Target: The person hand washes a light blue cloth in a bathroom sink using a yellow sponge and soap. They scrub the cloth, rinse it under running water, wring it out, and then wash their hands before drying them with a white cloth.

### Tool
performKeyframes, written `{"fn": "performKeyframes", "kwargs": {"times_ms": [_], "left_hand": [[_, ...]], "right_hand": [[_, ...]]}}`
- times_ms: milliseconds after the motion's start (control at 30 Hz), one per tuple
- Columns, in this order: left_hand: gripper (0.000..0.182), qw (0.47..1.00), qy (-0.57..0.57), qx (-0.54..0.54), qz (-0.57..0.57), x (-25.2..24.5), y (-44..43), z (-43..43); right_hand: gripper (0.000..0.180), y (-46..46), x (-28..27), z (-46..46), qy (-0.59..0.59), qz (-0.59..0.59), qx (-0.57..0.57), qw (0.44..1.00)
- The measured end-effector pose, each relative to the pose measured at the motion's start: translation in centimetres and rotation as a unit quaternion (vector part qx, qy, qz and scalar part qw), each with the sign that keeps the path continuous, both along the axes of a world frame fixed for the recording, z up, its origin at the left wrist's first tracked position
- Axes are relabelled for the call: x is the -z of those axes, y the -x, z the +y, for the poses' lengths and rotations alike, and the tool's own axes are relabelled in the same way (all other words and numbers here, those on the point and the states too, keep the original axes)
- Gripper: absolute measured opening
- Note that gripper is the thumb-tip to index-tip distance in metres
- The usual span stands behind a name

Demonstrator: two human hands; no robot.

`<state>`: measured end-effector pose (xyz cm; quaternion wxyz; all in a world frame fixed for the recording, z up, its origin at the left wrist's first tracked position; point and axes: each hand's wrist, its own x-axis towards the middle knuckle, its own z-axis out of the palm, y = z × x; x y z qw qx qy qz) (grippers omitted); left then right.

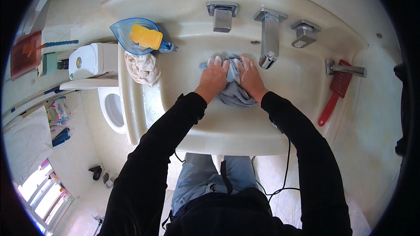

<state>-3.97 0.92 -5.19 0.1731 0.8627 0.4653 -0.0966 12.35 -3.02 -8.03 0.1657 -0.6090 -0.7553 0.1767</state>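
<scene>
In the basin of a cream sink (183, 137), a bunched grey cloth (238, 93) lies under both my hands. My left hand (214, 77) grips its left side, the fingers flecked with white suds. From the right, my right hand (251, 77) clutches the same cloth, and its fingers are sudsy too. Between the hands the cloth is folded up, so part of it is hidden beneath them. The chrome spout (270, 39) reaches out just beyond my right hand; no water is seen running from it.
A yellow soap bar (146, 36) rests in a blue plastic scoop (120, 29) at the back left, beside a crumpled white cloth (141, 68). Chrome handles (223, 19) flank the spout. A red brush (334, 91) lies at right under a metal bar (347, 69). A toilet (111, 105) stands left.
</scene>
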Motion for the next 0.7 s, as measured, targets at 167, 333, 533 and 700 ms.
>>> {"fn": "performKeyframes", "kwargs": {"times_ms": [167,333,533,700], "left_hand": [[0.058,0.970,0.135,-0.164,-0.116,-1.3,-1.0,2.1],[0.122,0.929,0.206,-0.038,-0.305,-5.8,2.6,1.9],[0.080,0.976,0.091,0.178,-0.085,-8.5,3.3,-2.8],[0.066,0.965,0.072,0.252,0.006,-5.0,-0.3,-4.1]], "right_hand": [[0.045,-0.5,-2.1,1.9,0.070,0.068,0.030,0.995],[0.048,-2.4,-9.3,-1.5,-0.012,0.099,-0.034,0.994],[0.056,-4.2,-11.7,-6.2,0.023,0.008,-0.185,0.982],[0.047,-3.7,-6.3,-6.2,0.051,-0.219,-0.283,0.932]]}}
